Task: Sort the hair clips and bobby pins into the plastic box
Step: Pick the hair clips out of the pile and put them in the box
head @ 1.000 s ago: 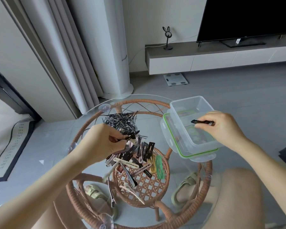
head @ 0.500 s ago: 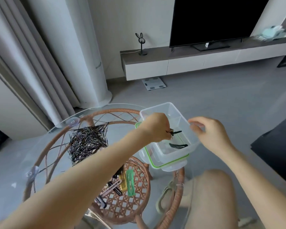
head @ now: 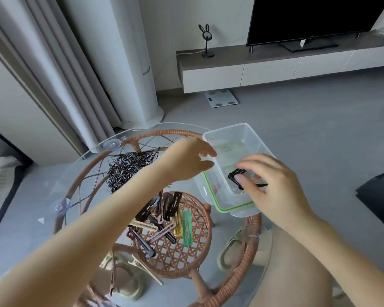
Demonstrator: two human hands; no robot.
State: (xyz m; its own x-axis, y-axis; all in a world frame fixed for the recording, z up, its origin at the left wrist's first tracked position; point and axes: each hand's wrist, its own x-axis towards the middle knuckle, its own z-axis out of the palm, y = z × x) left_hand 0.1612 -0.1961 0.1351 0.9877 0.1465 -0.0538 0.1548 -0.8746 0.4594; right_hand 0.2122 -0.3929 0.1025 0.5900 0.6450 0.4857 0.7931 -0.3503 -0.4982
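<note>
A round glass-topped bench (head: 53,187) on a rattan frame carries everything, and the clear plastic box (head: 235,134) stands at its far right edge, set on its own green-sealed lid (head: 242,212), which juts out past the box toward the near side. The right hand (head: 277,187) reaches down into the box from the right, its fingers (head: 242,179) curled and pinching a black hair clip (head: 236,173) low inside, close to the box floor. A single black bobby pin (head: 261,185) shows just beside that hand's fingertips, also within the box, though whether it lies loose or is touched by the hand cannot be told. The left hand (head: 184,160) stretches across the bench to the box's left wall, its fingers (head: 206,151) loosely extended and grasping nothing; whether they touch the rim is not clear. Behind the left forearm, toward the far left of the bench, lies a dense heap of dark bobby pins (head: 129,167). Nearer the middle, a jumble of hair clips (head: 164,213) in black, pale pink and cream is spread out, with a gold clip (head: 177,227) and a green clip (head: 187,228) lying side by side at its right. Through the glass two pale slippers (head: 231,251) show on the grey floor beneath. Beyond the bench, a white scale (head: 222,98) lies on the floor in front of a low cabinet (head: 242,72) bearing a dark television (head: 308,16).
</note>
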